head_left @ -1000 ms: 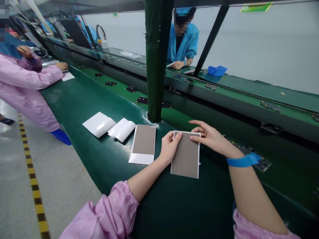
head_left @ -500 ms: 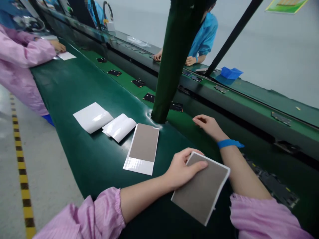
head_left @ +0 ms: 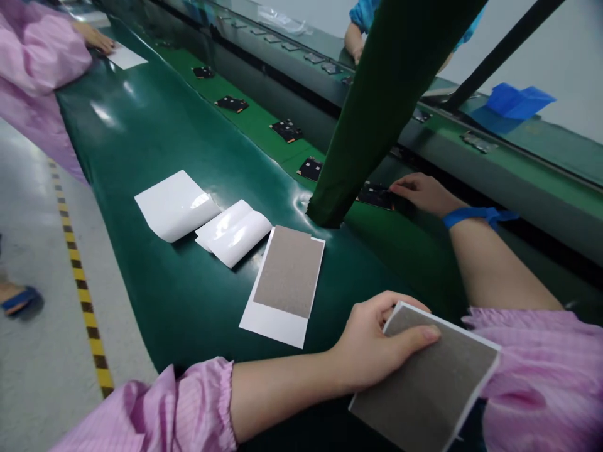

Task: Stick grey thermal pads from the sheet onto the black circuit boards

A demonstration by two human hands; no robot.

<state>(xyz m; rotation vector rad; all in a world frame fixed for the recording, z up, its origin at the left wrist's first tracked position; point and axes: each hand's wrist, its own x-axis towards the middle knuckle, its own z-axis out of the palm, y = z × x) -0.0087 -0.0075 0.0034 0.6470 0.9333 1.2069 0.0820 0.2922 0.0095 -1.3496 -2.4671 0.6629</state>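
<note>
My left hand (head_left: pixel 377 342) grips a stack of grey-brown rectangular sheets (head_left: pixel 431 383) with white edges, the thumb lying across the top face. Out over the green belt, my right hand (head_left: pixel 426 193) has its thumb and fingers pinched at the right edge of a black circuit board (head_left: pixel 375 195). A blue band circles that wrist. On the table left of my left hand lies another grey-brown sheet (head_left: pixel 288 273) on white backing. Beside it are two curled glossy white sheets, one nearer (head_left: pixel 234 232) and one farther (head_left: pixel 174 206).
A slanted green-wrapped post (head_left: pixel 372 119) rises between table and belt. Several black boards, one being (head_left: pixel 286 130), line the belt. A blue bin (head_left: pixel 518 100) stands on the far ledge. Co-workers' hands show at the left (head_left: pixel 94 36) and across the line (head_left: pixel 354 44).
My right hand has reached forward to the circuit board behind the post, its fingers now at the board's edge. The left hand still holds the stack. The view has tilted down.
</note>
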